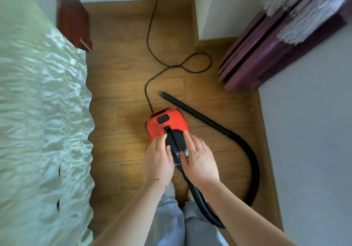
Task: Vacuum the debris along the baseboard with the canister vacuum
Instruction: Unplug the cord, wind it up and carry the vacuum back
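Note:
A red and black canister vacuum (167, 123) sits on the wooden floor in the middle of the view. My left hand (159, 158) rests on the left side of its black top, fingers spread. On the right side of the top lies my right hand (200, 158), also spread. Neither hand grips anything. The black hose (253, 161) loops from the vacuum's near end out to the right and back to a straight black wand (192, 110) lying on the floor. A small pale speck of debris (251, 110) lies by the wooden baseboard (266, 131) on the right.
A bed with a pale green cover (42, 112) fills the left side. The black power cord (150, 41) runs up the floor with a loop. Purple curtains (266, 51) hang at the upper right. A dark wooden bedside unit (74, 20) stands at the upper left.

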Demonstrator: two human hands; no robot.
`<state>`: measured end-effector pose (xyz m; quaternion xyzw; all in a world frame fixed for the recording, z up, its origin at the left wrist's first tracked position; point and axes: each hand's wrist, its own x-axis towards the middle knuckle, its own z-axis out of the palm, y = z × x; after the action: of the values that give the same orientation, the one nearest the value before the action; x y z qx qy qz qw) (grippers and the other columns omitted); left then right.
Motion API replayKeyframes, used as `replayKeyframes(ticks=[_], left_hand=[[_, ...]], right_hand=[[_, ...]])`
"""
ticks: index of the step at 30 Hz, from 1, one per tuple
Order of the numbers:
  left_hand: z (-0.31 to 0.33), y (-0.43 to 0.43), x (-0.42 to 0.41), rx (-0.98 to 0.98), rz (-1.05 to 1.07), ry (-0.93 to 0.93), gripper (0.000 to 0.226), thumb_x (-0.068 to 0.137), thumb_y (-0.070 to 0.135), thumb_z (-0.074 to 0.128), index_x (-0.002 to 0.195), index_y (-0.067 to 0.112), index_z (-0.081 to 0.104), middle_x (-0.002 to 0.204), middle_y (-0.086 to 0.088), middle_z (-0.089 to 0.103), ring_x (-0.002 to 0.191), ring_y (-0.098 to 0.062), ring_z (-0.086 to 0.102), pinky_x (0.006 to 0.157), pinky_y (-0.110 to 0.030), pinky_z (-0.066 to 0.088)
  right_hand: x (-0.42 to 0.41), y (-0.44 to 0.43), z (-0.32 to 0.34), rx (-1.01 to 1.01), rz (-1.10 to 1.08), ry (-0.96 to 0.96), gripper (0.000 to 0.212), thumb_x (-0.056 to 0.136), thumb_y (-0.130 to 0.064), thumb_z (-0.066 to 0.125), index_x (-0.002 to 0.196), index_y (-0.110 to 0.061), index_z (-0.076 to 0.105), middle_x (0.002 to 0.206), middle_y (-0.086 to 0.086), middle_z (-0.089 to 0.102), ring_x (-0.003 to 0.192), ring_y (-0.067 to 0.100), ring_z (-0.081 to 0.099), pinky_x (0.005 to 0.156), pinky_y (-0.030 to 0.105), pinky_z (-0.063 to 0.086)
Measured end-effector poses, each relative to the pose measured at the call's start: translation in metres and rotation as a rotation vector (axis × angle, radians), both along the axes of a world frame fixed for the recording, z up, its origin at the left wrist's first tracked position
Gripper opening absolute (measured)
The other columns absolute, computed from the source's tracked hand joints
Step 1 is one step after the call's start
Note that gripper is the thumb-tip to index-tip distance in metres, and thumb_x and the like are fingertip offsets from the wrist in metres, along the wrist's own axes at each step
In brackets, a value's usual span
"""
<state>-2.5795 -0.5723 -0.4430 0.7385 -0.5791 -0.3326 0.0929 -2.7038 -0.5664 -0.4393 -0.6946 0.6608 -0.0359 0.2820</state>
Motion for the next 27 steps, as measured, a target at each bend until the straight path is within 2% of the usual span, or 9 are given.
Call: replayKeyframes(ticks=[3, 7, 10, 13, 16, 20, 23, 27], left_hand=[[0.068, -0.006, 0.013, -0.008, -0.109, -0.105, 0.04, 0.095, 0.018, 0.045, 0.135, 0.01, 0.045, 0.135, -0.008, 0.051, 0.125, -0.024, 0.048, 0.101, -0.034, 0.042], [0.16, -0.029, 0.029, -0.037, -0.239, -0.191, 0.046, 0.098, 0.029, 0.037, 0.143, 0.015, 0.035, 0.149, -0.003, 0.036, 0.136, -0.02, 0.034, 0.109, -0.034, 0.033], [0.226, -0.05, 0.043, -0.127, -0.216, -0.243, 0.044, 0.098, 0.03, 0.037, 0.14, 0.016, 0.04, 0.148, -0.001, 0.036, 0.131, -0.022, 0.041, 0.104, -0.036, 0.039], [0.276, -0.068, 0.053, -0.2, -0.23, -0.275, 0.043, 0.098, 0.028, 0.038, 0.138, 0.015, 0.043, 0.146, -0.001, 0.039, 0.13, -0.022, 0.041, 0.106, -0.035, 0.034], [0.304, -0.083, 0.065, -0.248, -0.253, -0.281, 0.042, 0.098, 0.028, 0.037, 0.137, 0.014, 0.043, 0.146, -0.001, 0.04, 0.133, -0.021, 0.039, 0.107, -0.034, 0.032], [0.321, -0.112, 0.091, -0.31, -0.276, -0.265, 0.04, 0.097, 0.026, 0.041, 0.134, 0.012, 0.047, 0.142, -0.004, 0.044, 0.129, -0.025, 0.042, 0.105, -0.037, 0.035], [0.32, -0.138, 0.125, -0.329, -0.37, -0.271, 0.039, 0.095, 0.026, 0.045, 0.131, 0.011, 0.05, 0.139, -0.005, 0.048, 0.127, -0.026, 0.046, 0.103, -0.039, 0.037], [0.321, -0.174, 0.19, -0.375, -0.473, -0.316, 0.038, 0.086, 0.025, 0.059, 0.121, 0.01, 0.059, 0.127, -0.007, 0.059, 0.114, -0.026, 0.058, 0.091, -0.04, 0.048]], right_hand=[[0.0, -0.009, 0.064, -0.003, 0.056, 0.051, 0.058, 0.09, -0.026, 0.051, 0.143, -0.007, 0.037, 0.139, 0.01, 0.051, 0.13, 0.027, 0.047, 0.11, 0.038, 0.035], [-0.002, -0.023, 0.151, 0.034, 0.092, 0.049, 0.057, 0.099, -0.031, 0.037, 0.15, -0.012, 0.02, 0.154, 0.006, 0.03, 0.143, 0.019, 0.024, 0.118, 0.03, 0.009], [-0.002, -0.029, 0.205, 0.035, 0.033, 0.043, 0.057, 0.1, -0.034, 0.033, 0.151, -0.013, 0.018, 0.156, 0.003, 0.026, 0.145, 0.017, 0.018, 0.118, 0.029, 0.007], [0.003, -0.037, 0.246, 0.024, -0.007, 0.032, 0.056, 0.1, -0.034, 0.034, 0.15, -0.013, 0.021, 0.155, 0.004, 0.028, 0.144, 0.02, 0.02, 0.118, 0.03, 0.011], [0.014, -0.049, 0.274, 0.006, 0.03, 0.037, 0.055, 0.099, -0.031, 0.036, 0.149, -0.012, 0.024, 0.154, 0.005, 0.031, 0.144, 0.022, 0.021, 0.119, 0.033, 0.012], [0.035, -0.077, 0.294, 0.001, 0.057, 0.105, 0.056, 0.1, -0.033, 0.034, 0.151, -0.015, 0.02, 0.156, 0.003, 0.026, 0.146, 0.019, 0.015, 0.12, 0.034, 0.003], [0.06, -0.103, 0.302, 0.017, 0.033, 0.18, 0.057, 0.1, -0.034, 0.031, 0.151, -0.015, 0.013, 0.158, 0.003, 0.021, 0.147, 0.018, 0.01, 0.12, 0.035, 0.0], [0.108, -0.141, 0.317, -0.033, 0.047, 0.285, 0.059, 0.1, -0.035, 0.03, 0.152, -0.014, 0.011, 0.158, 0.003, 0.02, 0.147, 0.019, 0.009, 0.117, 0.034, -0.005]])
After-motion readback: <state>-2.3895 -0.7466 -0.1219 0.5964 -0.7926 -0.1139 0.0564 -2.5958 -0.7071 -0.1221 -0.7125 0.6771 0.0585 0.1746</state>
